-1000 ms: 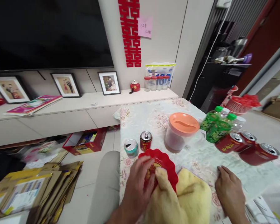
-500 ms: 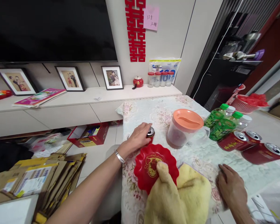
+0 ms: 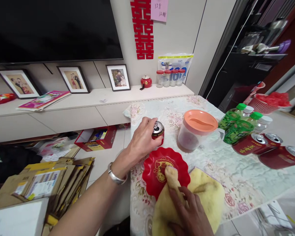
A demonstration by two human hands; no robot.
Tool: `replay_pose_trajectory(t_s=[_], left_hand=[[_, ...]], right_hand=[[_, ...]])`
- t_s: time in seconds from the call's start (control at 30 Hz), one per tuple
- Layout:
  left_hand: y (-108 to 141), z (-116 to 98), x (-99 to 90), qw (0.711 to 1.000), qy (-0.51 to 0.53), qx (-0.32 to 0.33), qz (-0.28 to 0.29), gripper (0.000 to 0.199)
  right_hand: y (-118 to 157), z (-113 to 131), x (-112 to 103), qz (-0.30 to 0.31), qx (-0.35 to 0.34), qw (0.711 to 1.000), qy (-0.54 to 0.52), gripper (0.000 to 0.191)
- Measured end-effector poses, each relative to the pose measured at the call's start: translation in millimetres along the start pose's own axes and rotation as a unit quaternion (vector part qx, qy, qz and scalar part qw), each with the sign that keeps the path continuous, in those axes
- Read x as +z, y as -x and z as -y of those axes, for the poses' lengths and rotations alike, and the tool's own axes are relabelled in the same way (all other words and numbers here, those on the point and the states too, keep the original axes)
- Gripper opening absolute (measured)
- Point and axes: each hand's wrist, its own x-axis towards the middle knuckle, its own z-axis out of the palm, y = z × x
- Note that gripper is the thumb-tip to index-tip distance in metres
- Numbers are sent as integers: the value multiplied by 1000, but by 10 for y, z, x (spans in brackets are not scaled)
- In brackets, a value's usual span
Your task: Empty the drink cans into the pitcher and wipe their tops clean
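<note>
My left hand [image 3: 146,136] is wrapped round a red drink can [image 3: 159,132] standing upright on the table, thumb on its near side. Just in front of the can lies a red scalloped plate [image 3: 153,168] with a gold design. A yellow cloth [image 3: 208,188] is bunched over the plate's near right edge, one corner reaching toward its middle. My right hand [image 3: 190,209] is on this cloth, fingers curled onto the fabric and gripping it. Right of the can stands a clear plastic jug [image 3: 186,139] with an orange lid [image 3: 200,120].
Several green-labelled bottles [image 3: 238,127] and red cans [image 3: 281,157] stand at the table's right, near a pink basket [image 3: 263,105]. Behind is a white cabinet [image 3: 88,105] with photo frames and jars. Flattened cardboard [image 3: 64,186] and a red box [image 3: 95,139] lie on the floor at left.
My right hand has moved left from the bare tablecloth onto the yellow cloth. My left hand stays at the can, now showing its thumb round the near side. The view has shifted slightly.
</note>
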Motion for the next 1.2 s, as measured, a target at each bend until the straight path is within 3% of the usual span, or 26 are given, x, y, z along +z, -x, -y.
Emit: replay_pose_trajectory(t_s=[0.13, 0.3, 0.43, 0.6, 0.7, 0.83, 0.93, 1.03, 1.1, 1.2], left_hand=[[179, -47, -30, 1000, 19, -5, -5, 63], [377, -61, 58, 999, 47, -5, 4, 61], [519, -68, 223, 997, 75, -7, -3, 58], [687, -95, 537, 995, 98, 5, -26, 63], [737, -104, 716, 994, 99, 11, -46, 69], [727, -90, 885, 994, 92, 7, -63, 66], [697, -70, 967, 992, 96, -6, -78, 61], [677, -39, 1032, 988, 122, -15, -91, 62], [674, -13, 1073, 984, 147, -6, -96, 63], [685, 27, 1131, 980, 181, 28, -81, 62]], right_hand=[[-87, 8, 16, -46, -2, 999, -17, 86], [-402, 61, -83, -113, 20, 993, -34, 84], [-564, -4, -84, -129, 30, 991, -28, 70], [-532, -92, -126, -158, 49, 984, -64, 58], [-424, -201, -351, -153, 48, 984, -72, 53], [-238, -476, -802, -94, 45, 994, -21, 45], [-168, -693, -969, -177, 107, 973, 102, 39], [-210, -858, -849, -209, 169, 948, 171, 40], [-273, -939, -672, -209, 186, 947, 156, 41], [-353, -1024, -460, -140, 203, 964, 96, 47]])
